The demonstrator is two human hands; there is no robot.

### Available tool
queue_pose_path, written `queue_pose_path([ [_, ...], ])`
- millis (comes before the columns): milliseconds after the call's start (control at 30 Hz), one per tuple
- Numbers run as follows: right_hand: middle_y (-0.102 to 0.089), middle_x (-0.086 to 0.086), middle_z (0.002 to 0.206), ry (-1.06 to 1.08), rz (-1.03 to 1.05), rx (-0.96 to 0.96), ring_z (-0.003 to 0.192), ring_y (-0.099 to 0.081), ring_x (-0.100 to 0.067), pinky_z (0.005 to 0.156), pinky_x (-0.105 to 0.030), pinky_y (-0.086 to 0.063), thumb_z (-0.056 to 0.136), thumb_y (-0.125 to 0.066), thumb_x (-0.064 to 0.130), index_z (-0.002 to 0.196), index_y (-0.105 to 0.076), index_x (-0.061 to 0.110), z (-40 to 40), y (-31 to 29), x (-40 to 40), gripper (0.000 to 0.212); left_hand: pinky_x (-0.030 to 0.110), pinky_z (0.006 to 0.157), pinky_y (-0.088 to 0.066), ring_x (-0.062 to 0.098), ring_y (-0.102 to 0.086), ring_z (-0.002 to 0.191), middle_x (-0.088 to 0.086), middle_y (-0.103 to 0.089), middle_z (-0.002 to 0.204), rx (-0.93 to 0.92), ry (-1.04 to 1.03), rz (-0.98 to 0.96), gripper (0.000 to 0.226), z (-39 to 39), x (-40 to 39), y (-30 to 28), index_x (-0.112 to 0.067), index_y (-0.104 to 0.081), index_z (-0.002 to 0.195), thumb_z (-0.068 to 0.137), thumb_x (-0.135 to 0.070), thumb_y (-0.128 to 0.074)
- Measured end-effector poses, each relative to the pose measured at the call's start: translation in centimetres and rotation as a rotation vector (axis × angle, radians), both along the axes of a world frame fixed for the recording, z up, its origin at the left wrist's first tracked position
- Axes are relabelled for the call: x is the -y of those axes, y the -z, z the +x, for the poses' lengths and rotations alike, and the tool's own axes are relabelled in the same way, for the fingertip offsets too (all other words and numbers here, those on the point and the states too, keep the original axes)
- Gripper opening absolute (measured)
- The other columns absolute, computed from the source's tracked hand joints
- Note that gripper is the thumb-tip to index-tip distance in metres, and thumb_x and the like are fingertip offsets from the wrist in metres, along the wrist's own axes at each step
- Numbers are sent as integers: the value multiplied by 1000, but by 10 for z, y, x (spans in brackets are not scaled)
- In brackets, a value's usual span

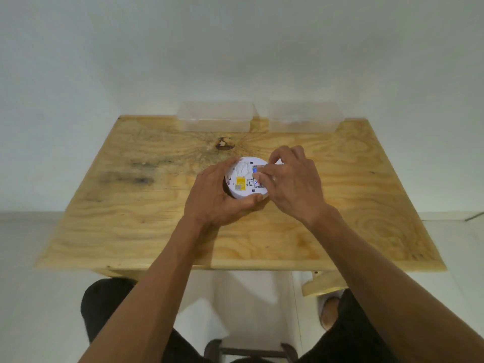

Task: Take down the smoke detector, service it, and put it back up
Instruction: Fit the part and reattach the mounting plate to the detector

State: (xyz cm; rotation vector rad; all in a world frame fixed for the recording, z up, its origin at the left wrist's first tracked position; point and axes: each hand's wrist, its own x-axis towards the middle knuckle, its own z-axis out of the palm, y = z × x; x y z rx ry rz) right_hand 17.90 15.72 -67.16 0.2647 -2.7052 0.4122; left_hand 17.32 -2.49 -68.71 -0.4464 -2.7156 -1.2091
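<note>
A round white smoke detector (242, 179) lies back side up over the middle of the wooden table (157, 231), showing a yellow label and an open battery bay. My left hand (217, 195) wraps around its left and near rim, thumb along the front edge. My right hand (293, 182) comes in from the right with its fingertips pressed on a blue battery (255, 169) in the bay. Most of the battery and the detector's right side are hidden under the fingers.
Two clear plastic boxes (216, 116) (302, 117) stand side by side at the table's far edge against the white wall. A dark knot (224, 144) marks the wood just beyond the detector. My legs and a stool are below the near edge.
</note>
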Motion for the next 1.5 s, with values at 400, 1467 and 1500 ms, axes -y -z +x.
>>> queue_pose_path([
  [400,-57,-8,122,359,-536,141,117,-54,-27,95,-35,-45,86,-69,30,116,-67,20,-21,-1,-29,32,36,102,-49,11,-59,120,-7,-65,132,-51,8,-31,86,-3,5,5,-24,-53,139,66,-63,-77],
  [1467,-72,-10,96,-57,-796,499,82,-68,-17,67,-34,-60,68,-90,17,107,-73,11,-16,-61,-39,43,17,79,-49,-1,-61,95,-31,-59,102,7,42,39,76,-3,8,-6,-33,-58,127,60,-61,-82],
  [1500,-71,-8,95,-77,-731,525,84,-67,-17,69,-35,-59,65,-92,20,106,-73,14,-18,-63,-34,45,19,78,-51,0,-63,94,-28,-61,103,16,40,43,76,-3,8,-6,-34,-58,127,59,-62,-82],
])
